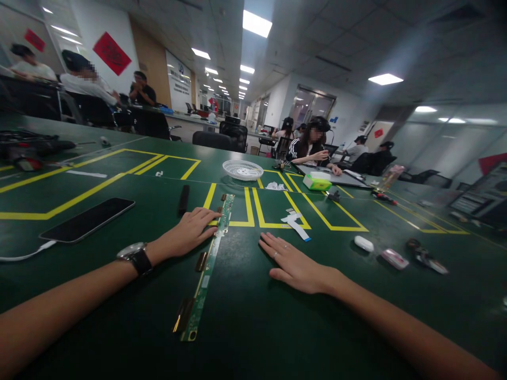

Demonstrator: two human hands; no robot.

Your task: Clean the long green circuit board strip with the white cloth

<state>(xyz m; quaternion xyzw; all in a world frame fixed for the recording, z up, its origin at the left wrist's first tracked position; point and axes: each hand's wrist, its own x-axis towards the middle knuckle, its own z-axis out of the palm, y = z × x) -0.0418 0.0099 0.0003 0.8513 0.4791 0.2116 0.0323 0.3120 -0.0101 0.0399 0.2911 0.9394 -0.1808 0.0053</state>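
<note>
Fingertips of the left hand (pixel 190 232) rest flat and open on the long green circuit strip (pixel 208 264) lying lengthways on the worktop (pixel 253 316); the right hand (pixel 295 264) lies open, palm down, just beside it. Handling looks best by the edges, supporting its length so the thin strip doesn't flex.

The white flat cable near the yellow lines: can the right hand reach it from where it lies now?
Probably yes. The right hand lies flat on the green table, and the white flat cable sits just beyond its fingertips. Only bare table shows between them, so nothing seems to block the way.
</note>
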